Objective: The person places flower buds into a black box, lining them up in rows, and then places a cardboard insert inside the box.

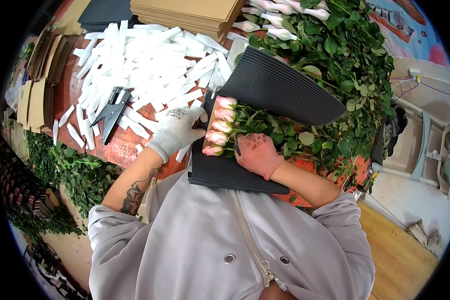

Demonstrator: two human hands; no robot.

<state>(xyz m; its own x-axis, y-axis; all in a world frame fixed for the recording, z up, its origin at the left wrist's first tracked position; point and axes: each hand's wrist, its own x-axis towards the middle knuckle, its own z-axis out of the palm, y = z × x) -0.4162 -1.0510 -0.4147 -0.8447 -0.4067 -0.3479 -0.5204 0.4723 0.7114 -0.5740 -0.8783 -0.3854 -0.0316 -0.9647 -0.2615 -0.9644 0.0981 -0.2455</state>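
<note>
Several pale pink roses [220, 124] lie in a row with their heads along a strip of brown cardboard [208, 131], on a black corrugated sheet [235, 172]. My left hand [179, 129], in a grey-white glove, is at the strip's left edge, thumb and fingers apart. In a red glove, my right hand [258, 153] is curled over the stems just below the rose heads; its fingertips are partly hidden. Green leaves [270, 125] spread to the right of the heads. Above them a raised black corrugated flap [285, 85] slants over the stems.
White mesh sleeves [145, 65] are heaped at the upper left, with a black stapler-like tool [113, 112] among them. Cardboard sheets [185, 15] are stacked behind. More sleeved roses [280, 20] and foliage [355, 60] cover the right side. A chair [425, 145] stands beyond.
</note>
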